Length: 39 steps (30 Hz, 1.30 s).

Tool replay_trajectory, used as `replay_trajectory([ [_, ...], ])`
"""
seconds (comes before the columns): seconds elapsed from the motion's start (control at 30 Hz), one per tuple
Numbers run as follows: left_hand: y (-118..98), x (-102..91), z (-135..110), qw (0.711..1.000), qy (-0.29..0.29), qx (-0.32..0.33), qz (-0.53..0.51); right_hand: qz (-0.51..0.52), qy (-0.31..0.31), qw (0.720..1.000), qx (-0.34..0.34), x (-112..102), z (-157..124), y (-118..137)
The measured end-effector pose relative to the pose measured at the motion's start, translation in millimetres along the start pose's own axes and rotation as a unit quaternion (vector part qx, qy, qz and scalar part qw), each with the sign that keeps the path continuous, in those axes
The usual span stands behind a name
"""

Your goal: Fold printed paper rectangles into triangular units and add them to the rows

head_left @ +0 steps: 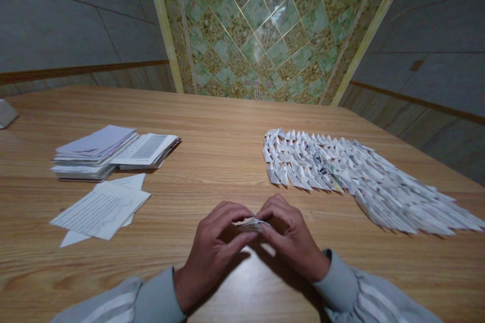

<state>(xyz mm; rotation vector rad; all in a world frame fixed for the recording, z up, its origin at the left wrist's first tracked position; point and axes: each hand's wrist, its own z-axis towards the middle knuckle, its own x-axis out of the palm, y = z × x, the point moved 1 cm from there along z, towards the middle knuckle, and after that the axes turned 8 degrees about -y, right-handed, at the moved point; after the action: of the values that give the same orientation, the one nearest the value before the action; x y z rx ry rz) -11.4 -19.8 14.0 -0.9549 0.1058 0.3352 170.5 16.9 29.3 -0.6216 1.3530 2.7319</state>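
Note:
Between my two hands, a small folded piece of printed paper point(249, 223) is held just above the table, low in the middle of the view. My left hand point(220, 242) pinches its left side between thumb and fingers. On its right side, my right hand point(290, 232) pinches the edge in the same way. Fingers cover much of the fold, so its full shape is hidden. Rows of folded paper boats point(303, 156) stand beyond my right hand. Two loose printed sheets point(102, 207) lie to the left, overlapping at an angle.
Stacked paper point(94, 146) sits at the far left, with a lower pile of printed sheets point(146, 150) against it. A white object point(6, 113) is at the left edge. The wooden table point(212, 131) reaches a tiled wall panel point(261, 35).

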Motion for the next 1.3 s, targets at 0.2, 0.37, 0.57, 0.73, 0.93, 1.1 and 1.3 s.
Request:
replay_trajectory([
  [0.2,2.5,2.6,-1.0,0.999,0.006,0.041,0.027,-0.008,-0.001,1.0,0.027,3.0,-2.3,-4.8],
  [0.37,0.2,2.7,1.2,0.999,0.032,-0.011,0.006,0.021,-0.018,0.994,0.105,1.0,-3.6,-7.5],
  [0.57,-0.6,3.3,3.4,0.991,0.059,-0.115,-0.031,-0.018,0.029,0.997,0.067,-3.1,-1.7,-1.7],
  [0.73,0.2,5.2,2.3,0.986,0.084,-0.138,-0.041,-0.033,0.016,0.997,0.069,-1.4,-2.4,-3.1],
  [0.93,4.7,7.0,1.0,0.976,0.09,-0.191,-0.046,0.02,-0.006,0.993,0.116,-1.9,-3.0,-5.4],
  [1.1,2.3,6.4,2.2,0.978,0.099,-0.177,-0.045,-0.012,0.038,0.996,0.073,-1.9,-1.3,-5.3],
  [1.3,3.7,6.4,4.5,0.974,0.086,-0.201,-0.051,-0.031,-0.003,0.998,0.06,-3.2,-0.7,-8.6],
])
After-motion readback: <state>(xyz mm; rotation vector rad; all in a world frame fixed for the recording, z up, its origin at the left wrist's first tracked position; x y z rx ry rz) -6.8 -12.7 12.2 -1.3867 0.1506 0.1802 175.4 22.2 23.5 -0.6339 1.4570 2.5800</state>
